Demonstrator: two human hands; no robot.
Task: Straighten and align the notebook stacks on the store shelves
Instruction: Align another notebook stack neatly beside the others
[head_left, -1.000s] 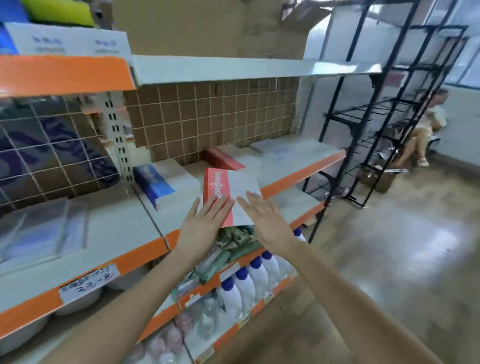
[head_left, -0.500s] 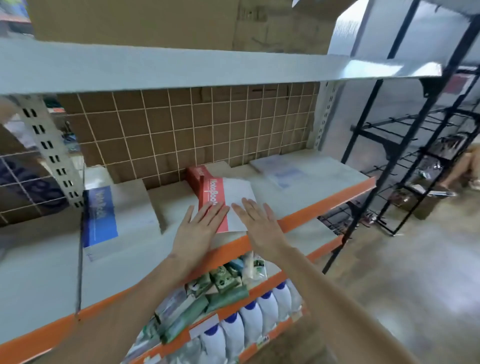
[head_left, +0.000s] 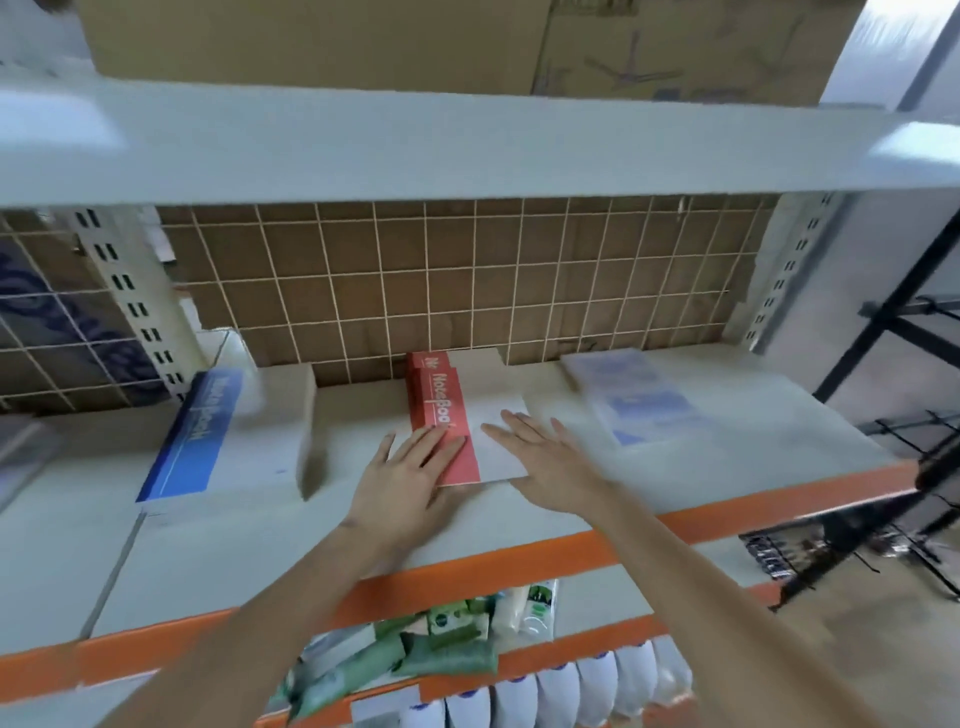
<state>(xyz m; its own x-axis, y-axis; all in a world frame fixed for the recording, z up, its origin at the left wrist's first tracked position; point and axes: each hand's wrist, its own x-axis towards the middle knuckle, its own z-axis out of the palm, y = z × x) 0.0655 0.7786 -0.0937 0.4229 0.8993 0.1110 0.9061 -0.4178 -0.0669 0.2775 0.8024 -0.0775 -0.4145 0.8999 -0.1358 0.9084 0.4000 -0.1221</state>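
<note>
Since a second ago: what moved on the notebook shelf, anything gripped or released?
Both hands, left hand and right hand, flat on the red notebook, pushed it back from the shelf's orange front edge onto the red stack by the grid. Nothing gripped or released; fingers stayed straight. Blue notebook stack unchanged. The camera came closer too.

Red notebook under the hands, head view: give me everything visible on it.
The red notebook lies flat on the grey shelf, its long side running front to back. A red band with white "NoteBook" lettering fills its left part; the rest of the cover is white and looks like paper or card. It appears to top a small stack, with another red edge showing behind it by the wire grid. The left hand rests flat on the red band, the right hand flat on the white part, fingers straight.
</note>
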